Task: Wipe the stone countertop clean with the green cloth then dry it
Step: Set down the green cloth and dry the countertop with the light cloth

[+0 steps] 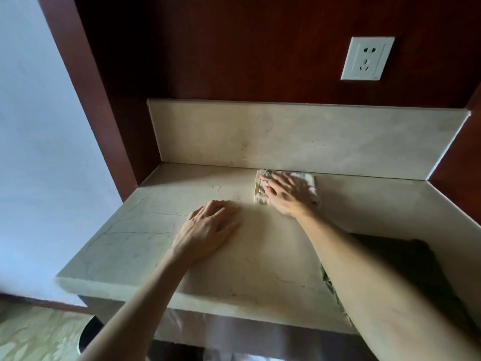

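Head view, nearest first: 2 bare forearms cross the front edge of the stone desk [125, 246]. Just right of that edge's middle a dark patterned cloth [328, 284] shows under the right forearm. Further in, the left hand [208, 229] lies flat near the desk's middle, fingers [221, 208] released and holding nothing, bracing. Furthest, at the back edge against the stone upstand [299, 134], the right hand [289, 195] presses the green cloth [261, 188] flat, fingers spread on it, not clenched. To wipe well, I judge: keep the palm flat, follow the back seam, then overlap strokes toward the front edge.
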